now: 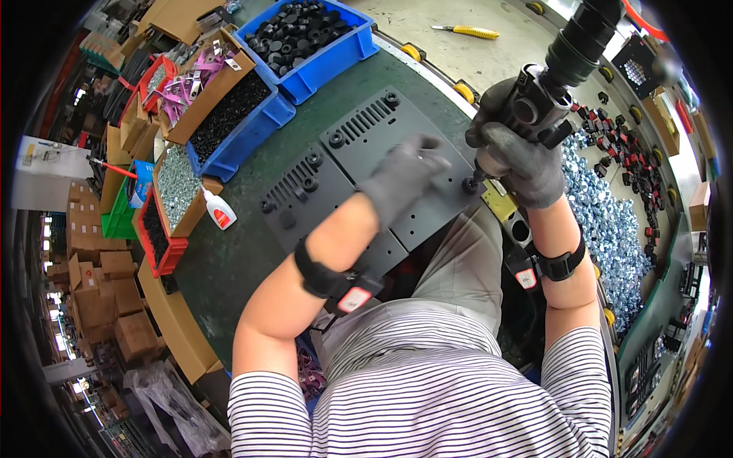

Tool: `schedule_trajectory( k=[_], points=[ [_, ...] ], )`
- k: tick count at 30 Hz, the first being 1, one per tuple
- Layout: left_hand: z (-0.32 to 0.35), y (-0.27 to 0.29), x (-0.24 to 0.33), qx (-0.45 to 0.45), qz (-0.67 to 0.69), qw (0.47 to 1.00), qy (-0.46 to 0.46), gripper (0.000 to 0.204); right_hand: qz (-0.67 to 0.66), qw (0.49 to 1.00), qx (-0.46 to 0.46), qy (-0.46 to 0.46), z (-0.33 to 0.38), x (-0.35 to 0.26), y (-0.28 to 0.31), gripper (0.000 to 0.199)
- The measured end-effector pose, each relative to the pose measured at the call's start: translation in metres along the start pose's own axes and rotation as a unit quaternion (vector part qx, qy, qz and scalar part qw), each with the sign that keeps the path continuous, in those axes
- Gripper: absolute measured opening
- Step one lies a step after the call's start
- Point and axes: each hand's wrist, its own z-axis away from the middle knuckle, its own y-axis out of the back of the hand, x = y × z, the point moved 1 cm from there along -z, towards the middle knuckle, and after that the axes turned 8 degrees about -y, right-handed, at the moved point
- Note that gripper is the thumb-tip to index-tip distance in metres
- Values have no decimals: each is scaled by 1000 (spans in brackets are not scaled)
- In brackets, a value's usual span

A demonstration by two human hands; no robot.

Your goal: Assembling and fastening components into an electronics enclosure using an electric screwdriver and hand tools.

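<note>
On green worktop (pixel 252 252): left hand (pixel 403 177) flat on upper black panel (pixel 397 145), grip open; right hand (pixel 519 156) gripping power driver (pixel 553 72), seating corner foot (pixel 469 184). Other feet look fitted; approx. last one left.

There is one view only, taken from the person's head and looking steeply down over a striped shirt onto the green counter (pixel 229 259) close below. Both forearms enter from the lower edge. The wide lens bends the counter's edges and pulls in bins and cartons around the rim.
</note>
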Motion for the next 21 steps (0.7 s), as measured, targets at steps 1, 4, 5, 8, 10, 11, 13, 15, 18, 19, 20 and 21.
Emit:
schedule_trajectory(
  k=[1,4,5,8,10,11,13,15,18,19,20,21],
  points=[
    [4,16,-1,19,100,994,41,39,5,1000,-3,-7,0,0,0,33],
    [32,51,-5,45,257,963,66,33,-1,1000,-22,-14,-2,0,-1,34],
    [43,64,-5,20,293,953,76,31,5,1000,-23,-11,-3,-1,-2,35],
    [76,84,-10,-1,312,947,82,30,18,999,-28,-13,-7,-5,-7,37],
    [96,86,-15,24,287,955,71,32,24,999,-32,-3,-7,-12,-12,38],
    [105,87,-17,45,271,959,64,33,27,999,-32,11,-6,-18,-14,39],
    [118,89,-21,76,269,960,29,36,20,997,-30,65,-1,-30,-21,42],
    [128,85,-27,67,367,927,32,35,-76,993,-35,79,12,-39,-32,43],
    [139,77,-32,34,451,891,49,32,-262,952,-128,91,26,-47,-59,50],
    [141,73,-33,9,467,883,46,32,-260,946,-153,119,28,-48,-69,50],
    [144,69,-34,-17,482,875,43,32,-257,939,-178,146,30,-50,-78,51],
    [145,66,-34,-38,509,858,59,30,-292,927,-195,131,33,-51,-86,50]
  ],
)
